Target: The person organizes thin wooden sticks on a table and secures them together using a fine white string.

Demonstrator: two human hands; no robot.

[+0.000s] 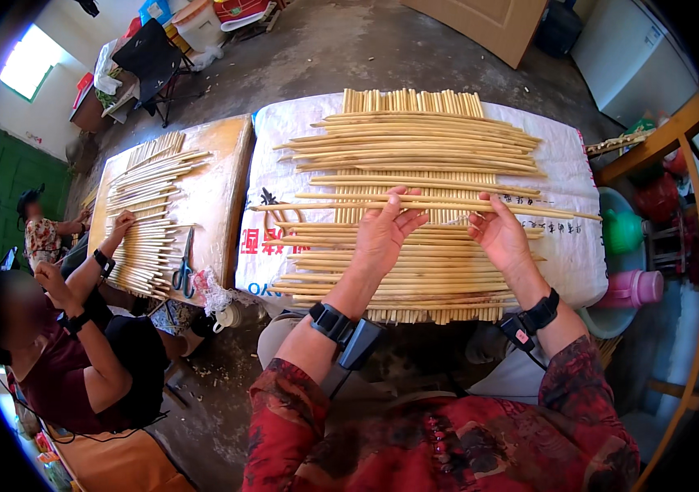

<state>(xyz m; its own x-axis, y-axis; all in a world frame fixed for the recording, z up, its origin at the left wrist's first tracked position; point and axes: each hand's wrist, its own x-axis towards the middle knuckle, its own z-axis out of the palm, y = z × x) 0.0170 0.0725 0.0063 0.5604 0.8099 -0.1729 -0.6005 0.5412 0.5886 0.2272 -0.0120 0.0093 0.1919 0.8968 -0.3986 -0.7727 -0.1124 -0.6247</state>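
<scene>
A long, pale yellow plant stalk runs crosswise in front of me, its right end reaching past the other stalks. My left hand pinches it left of the middle, palm turned up and fingers partly curled. My right hand has thumb and fingers on the same stalk farther right. Beneath both hands lies a lattice of similar stalks: crosswise ones over a row of lengthwise ones. It rests on a white printed sheet that covers the table.
Dark-handled scissors lie at the lattice's left. On the adjoining wooden table are another stalk lattice and blue-handled scissors, with a person seated beside it. A basin and a pink jug stand at right.
</scene>
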